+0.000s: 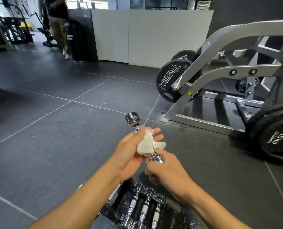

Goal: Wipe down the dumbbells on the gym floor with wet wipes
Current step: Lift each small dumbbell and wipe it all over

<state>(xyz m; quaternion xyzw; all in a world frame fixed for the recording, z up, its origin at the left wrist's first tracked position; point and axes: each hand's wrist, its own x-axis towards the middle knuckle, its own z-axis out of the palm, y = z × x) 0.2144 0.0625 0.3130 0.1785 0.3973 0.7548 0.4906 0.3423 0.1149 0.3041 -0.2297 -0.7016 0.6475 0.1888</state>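
I hold a small chrome dumbbell [132, 119] up in front of me, its far head pointing away to the left. My left hand [130, 151] wraps a crumpled white wet wipe [146, 144] around the dumbbell's handle, thumb on top and fingers extended beneath. My right hand [164, 172] grips the near chrome head from below. Under my forearms, three more chrome dumbbells [145, 205] lie side by side on the dark floor.
A grey plate-loaded machine [220, 70] with black Olympia plates [170, 80] stands to the right, a 10 kg plate [274, 138] nearer. A white partition [154, 35] and black bin [78, 40] stand behind. A person's legs [59, 30] are at far left.
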